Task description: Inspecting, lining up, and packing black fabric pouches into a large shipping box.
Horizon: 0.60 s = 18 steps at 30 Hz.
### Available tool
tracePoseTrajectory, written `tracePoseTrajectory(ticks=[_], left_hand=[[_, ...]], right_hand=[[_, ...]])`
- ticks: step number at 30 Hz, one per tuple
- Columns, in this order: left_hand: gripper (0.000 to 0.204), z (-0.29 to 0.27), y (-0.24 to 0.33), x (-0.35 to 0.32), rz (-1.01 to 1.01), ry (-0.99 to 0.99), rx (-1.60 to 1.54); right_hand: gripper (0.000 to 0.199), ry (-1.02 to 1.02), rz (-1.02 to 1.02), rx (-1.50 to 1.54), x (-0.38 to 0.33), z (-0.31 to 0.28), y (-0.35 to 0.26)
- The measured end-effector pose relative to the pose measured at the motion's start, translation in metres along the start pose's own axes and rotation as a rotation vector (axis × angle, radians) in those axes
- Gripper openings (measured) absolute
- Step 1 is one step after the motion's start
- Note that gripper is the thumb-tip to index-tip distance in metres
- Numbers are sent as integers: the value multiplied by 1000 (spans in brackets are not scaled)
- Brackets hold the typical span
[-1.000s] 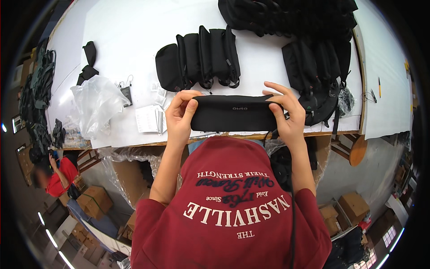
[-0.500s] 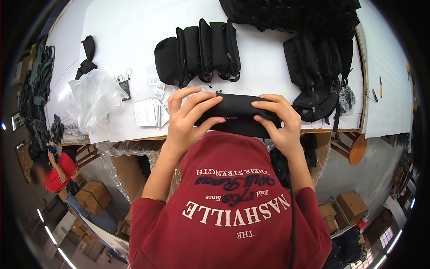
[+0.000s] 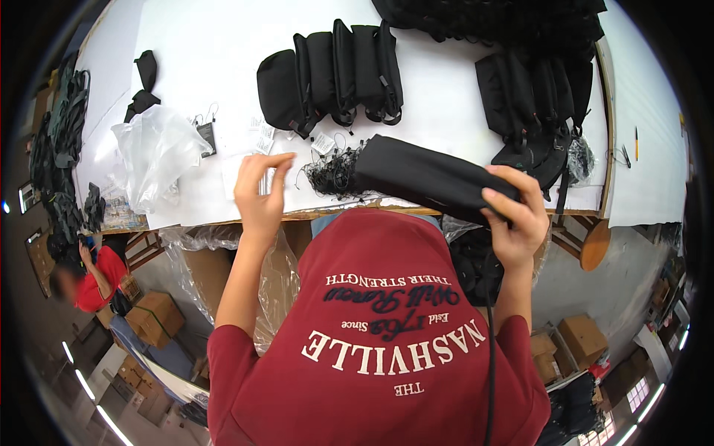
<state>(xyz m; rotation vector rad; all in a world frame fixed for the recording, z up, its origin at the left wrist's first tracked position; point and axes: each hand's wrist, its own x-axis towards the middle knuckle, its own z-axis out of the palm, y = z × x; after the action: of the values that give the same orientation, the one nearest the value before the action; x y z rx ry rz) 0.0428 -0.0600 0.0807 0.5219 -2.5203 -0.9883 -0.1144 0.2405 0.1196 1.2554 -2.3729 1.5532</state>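
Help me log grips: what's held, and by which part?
The right hand holds a black pouch by its right end; the left hand appears empty.

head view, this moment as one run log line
right hand: holds black pouch | left hand: apart from pouch, no item visible | tangled black cords: at pouch's left end, on white table

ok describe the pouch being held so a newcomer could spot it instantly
Find the white table, then its edge by the red shirt. A long black pouch slants from beside the black cord tangle to the right hand. Unlike the row of black bags beyond, this one is held.
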Motion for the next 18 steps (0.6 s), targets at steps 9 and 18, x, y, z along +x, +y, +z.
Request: tracePoseTrajectory(ticks=[9, 18], left_hand=[[65, 18, 88, -10, 486, -479, 107], [69, 9, 76, -9, 408, -409, 145]], right_hand=[[36, -201, -142, 57, 16, 34, -17], [38, -102, -176, -85, 10, 34, -14]])
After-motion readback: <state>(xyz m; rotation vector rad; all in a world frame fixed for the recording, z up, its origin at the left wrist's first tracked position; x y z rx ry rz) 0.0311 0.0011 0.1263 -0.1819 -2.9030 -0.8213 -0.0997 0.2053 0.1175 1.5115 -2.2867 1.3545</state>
